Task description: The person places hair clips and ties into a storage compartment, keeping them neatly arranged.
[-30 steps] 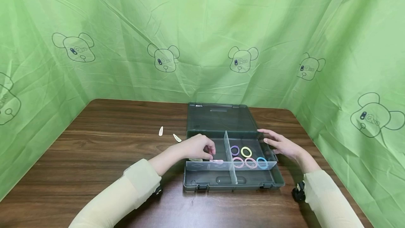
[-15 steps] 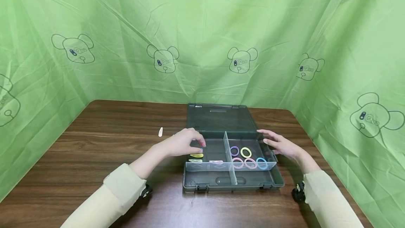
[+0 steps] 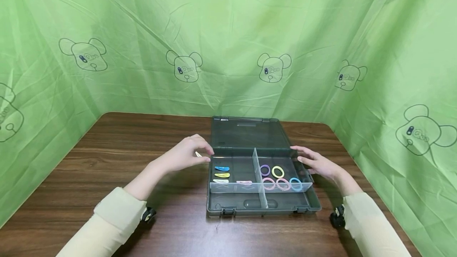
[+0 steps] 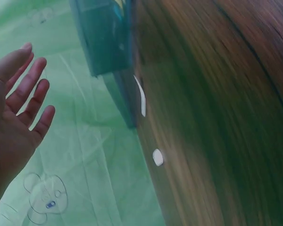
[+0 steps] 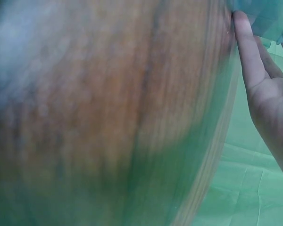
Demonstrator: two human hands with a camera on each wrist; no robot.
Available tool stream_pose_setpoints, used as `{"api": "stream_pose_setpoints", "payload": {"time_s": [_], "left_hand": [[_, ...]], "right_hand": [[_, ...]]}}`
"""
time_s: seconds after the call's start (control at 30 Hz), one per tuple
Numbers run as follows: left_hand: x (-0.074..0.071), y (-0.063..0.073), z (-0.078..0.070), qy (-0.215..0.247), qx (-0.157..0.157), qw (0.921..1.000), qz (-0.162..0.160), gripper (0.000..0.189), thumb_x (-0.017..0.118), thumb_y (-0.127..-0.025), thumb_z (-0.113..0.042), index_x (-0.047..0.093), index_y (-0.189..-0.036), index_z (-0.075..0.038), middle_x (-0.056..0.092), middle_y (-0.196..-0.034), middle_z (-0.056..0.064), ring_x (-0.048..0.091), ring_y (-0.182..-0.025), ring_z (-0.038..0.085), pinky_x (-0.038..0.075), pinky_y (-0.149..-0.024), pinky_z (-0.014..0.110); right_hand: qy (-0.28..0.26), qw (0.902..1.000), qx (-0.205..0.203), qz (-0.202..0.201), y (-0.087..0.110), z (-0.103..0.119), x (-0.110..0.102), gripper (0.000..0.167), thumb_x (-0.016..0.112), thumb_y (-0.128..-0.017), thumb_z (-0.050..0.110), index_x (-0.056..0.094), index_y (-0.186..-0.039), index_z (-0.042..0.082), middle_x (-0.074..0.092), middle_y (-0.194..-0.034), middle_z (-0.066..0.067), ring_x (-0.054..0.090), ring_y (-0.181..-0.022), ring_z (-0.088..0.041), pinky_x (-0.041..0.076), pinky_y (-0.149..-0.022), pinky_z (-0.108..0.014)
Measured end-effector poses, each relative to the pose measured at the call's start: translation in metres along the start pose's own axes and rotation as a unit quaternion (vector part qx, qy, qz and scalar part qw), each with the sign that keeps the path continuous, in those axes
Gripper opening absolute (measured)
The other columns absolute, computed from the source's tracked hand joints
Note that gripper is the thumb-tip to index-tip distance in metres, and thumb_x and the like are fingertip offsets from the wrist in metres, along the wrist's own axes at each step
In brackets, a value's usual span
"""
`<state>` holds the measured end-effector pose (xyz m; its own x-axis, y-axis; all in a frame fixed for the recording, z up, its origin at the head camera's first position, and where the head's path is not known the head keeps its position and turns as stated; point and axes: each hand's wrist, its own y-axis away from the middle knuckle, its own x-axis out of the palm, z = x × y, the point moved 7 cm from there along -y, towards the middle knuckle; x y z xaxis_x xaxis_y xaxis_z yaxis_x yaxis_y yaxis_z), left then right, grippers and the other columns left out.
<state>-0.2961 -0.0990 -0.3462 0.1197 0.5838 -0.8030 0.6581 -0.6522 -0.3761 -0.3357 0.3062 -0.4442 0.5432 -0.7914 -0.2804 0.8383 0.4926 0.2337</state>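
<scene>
My left hand [image 3: 183, 154] hovers just left of the box, fingers loosely bent and apart, holding nothing. Close by its thumb, a cream snap hair clip [image 3: 198, 154] is partly covered in the head view. The left wrist view has two pale hair clips on the table, one long [image 4: 141, 96] and one farther off [image 4: 158, 157]. Inside the grey divided box [image 3: 264, 211], a blue clip [image 3: 222, 168], a yellow clip [image 3: 222, 175], a whitish clip [image 3: 221, 181] and a pink clip [image 3: 244, 183] occupy the left compartment. My right hand [image 3: 321, 164] rests with extended fingers at the box's right edge.
The box's lid [image 3: 250, 132] lies folded back toward the curtain. In the right compartment are several hair ties, among them a yellow one [image 3: 273, 171] and a blue one [image 3: 290, 184]. Clear dividers [image 3: 235, 187] stand between compartments. Green cloth [image 3: 228, 43] surrounds the wooden table [image 3: 125, 150].
My left hand has moved out of the box to the left, leaving a blue clip beside the yellow one. A table clip seen earlier is now hidden in the head view. My right hand stays put.
</scene>
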Motion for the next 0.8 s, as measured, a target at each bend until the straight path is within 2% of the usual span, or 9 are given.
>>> {"api": "stream_pose_setpoints", "payload": {"time_s": [0.2,0.47,0.57,0.8], "left_hand": [[-0.006,0.006,0.02,-0.022,-0.003,0.9997,-0.007,0.018,0.077,-0.078,-0.017,0.07,-0.095,-0.013,0.068,-0.093,-0.002,0.055,-0.095,0.012,0.045,-0.087,0.033],[-0.007,0.006,0.048,-0.06,-0.01,0.9981,-0.012,0.019,0.078,-0.076,-0.013,0.07,-0.093,-0.019,0.068,-0.094,-0.007,0.055,-0.098,0.016,0.041,-0.088,0.041],[-0.004,0.005,0.058,-0.067,-0.017,0.9976,-0.005,0.018,0.077,-0.076,-0.015,0.07,-0.092,-0.019,0.067,-0.094,-0.007,0.054,-0.098,0.017,0.04,-0.087,0.044],[0.011,0.0,0.078,-0.077,-0.024,0.9963,0.032,0.016,0.076,-0.077,-0.013,0.072,-0.093,-0.013,0.068,-0.094,-0.005,0.055,-0.098,0.019,0.042,-0.088,0.042]], "right_hand": [[0.002,1.0,0.0,0.001,0.0,0.0,0.0,0.053,0.043,-0.101,0.025,0.023,-0.149,0.017,0.028,-0.146,-0.025,0.04,-0.128,-0.04,0.049,-0.089,-0.046],[0.003,1.0,-0.002,0.003,0.001,0.001,-0.001,0.053,0.043,-0.101,0.025,0.022,-0.149,0.017,0.03,-0.146,-0.026,0.041,-0.127,-0.041,0.05,-0.088,-0.046],[0.004,1.0,0.0,0.001,0.0,0.0,-0.002,0.053,0.043,-0.101,0.026,0.023,-0.149,0.017,0.03,-0.146,-0.026,0.041,-0.127,-0.042,0.05,-0.088,-0.046],[0.004,1.0,0.004,-0.002,-0.001,-0.002,-0.002,0.053,0.044,-0.1,0.027,0.024,-0.149,0.019,0.029,-0.147,-0.024,0.039,-0.128,-0.041,0.05,-0.088,-0.046]]}}
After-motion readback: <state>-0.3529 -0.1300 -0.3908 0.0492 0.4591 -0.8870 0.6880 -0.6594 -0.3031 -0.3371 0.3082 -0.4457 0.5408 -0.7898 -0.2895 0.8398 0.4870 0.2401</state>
